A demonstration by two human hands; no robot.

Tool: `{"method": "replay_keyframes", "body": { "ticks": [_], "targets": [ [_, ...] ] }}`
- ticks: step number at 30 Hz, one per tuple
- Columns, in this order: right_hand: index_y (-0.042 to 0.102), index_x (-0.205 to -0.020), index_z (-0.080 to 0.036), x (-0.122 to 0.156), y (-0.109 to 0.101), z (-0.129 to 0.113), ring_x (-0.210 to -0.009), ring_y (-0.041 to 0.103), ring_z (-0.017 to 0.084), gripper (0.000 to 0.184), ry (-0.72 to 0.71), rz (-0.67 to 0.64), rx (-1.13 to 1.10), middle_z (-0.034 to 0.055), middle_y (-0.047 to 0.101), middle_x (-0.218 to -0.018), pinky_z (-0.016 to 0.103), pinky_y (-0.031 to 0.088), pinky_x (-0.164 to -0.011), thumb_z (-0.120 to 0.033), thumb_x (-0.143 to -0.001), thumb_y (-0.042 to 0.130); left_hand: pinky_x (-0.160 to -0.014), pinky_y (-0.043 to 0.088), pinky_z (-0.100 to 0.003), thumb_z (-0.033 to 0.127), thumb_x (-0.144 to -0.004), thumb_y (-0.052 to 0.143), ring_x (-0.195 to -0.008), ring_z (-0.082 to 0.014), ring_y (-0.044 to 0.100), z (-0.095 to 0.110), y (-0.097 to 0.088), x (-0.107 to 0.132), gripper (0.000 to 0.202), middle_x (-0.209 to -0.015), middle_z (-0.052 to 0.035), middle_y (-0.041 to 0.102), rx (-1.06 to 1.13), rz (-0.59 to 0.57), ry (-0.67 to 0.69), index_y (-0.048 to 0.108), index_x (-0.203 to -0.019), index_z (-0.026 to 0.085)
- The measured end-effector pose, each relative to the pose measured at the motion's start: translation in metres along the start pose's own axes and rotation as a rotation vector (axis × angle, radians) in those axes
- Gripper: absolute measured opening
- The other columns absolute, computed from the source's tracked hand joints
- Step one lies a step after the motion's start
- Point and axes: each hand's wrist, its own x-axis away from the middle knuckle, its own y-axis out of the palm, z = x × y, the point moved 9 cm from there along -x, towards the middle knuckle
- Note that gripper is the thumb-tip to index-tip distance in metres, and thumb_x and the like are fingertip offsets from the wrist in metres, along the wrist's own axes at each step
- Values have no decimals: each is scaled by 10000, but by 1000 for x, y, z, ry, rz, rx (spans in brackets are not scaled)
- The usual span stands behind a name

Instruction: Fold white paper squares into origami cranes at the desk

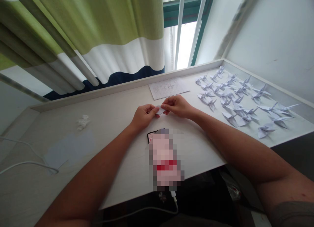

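Note:
A small folded piece of white paper (160, 110) is pinched between my two hands, above the middle of the white desk. My left hand (144, 115) grips its left side with thumb and fingers closed. From the right, my right hand (177, 106) holds the other edge between thumb and fingertips. The fingers cover much of the paper, so its exact folds are hidden. Several white paper cranes (235, 99) stand spread over the right part of the desk.
A printed paper pad (169, 88) lies behind my hands. Nearer me rests a phone (164, 158), mostly blurred, with a white cable (173, 195). On the left are crumpled tissue (83, 122), pale paper sheets (70, 148) and another cable (29, 162). A raised rim (117, 89) borders the desk.

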Motion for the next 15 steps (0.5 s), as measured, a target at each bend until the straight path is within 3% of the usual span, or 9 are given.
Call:
{"method": "replay_keyframes", "body": {
  "ticks": [3,5,7,11,15],
  "targets": [
    [734,-791,-179,0,-8,0,-692,683,170,219,4,60,126,45,742,-709,326,517,-696,-354,-923,722,-786,586,-340,342,-950,677,-926,-215,746,15,-11,2,191,-1052,-85,798,-242,119,183,725,-1064,196],
    [725,-751,-187,0,-12,1,-708,662,180,222,0,87,257,50,748,-735,340,504,-709,-335,-916,707,-864,592,-375,230,-925,657,-1047,-228,716,25,-14,4,199,-1155,-82,781,-388,144,314,721,-1113,214],
    [712,-713,-195,-1,-14,2,-745,649,197,216,-17,102,392,57,749,-773,359,499,-734,-311,-894,707,-941,579,-423,174,-917,624,-1090,-244,694,30,-14,6,183,-1108,-77,778,-484,137,415,732,-1058,217],
    [733,-730,-207,-4,-13,4,-898,658,258,142,-68,103,565,79,749,-857,415,507,-862,-281,-852,735,-991,543,-463,200,-963,586,-1080,-263,688,31,2,7,193,-1071,-88,796,-620,-41,474,776,-1001,204],
    [787,-885,-223,-2,-12,-3,-984,664,268,64,-148,103,555,79,759,-973,418,517,-908,-226,-847,734,-972,499,-490,315,-999,600,-1098,-293,680,29,16,8,236,-1109,-87,805,-788,-158,428,818,-1015,226]
  ]
}}
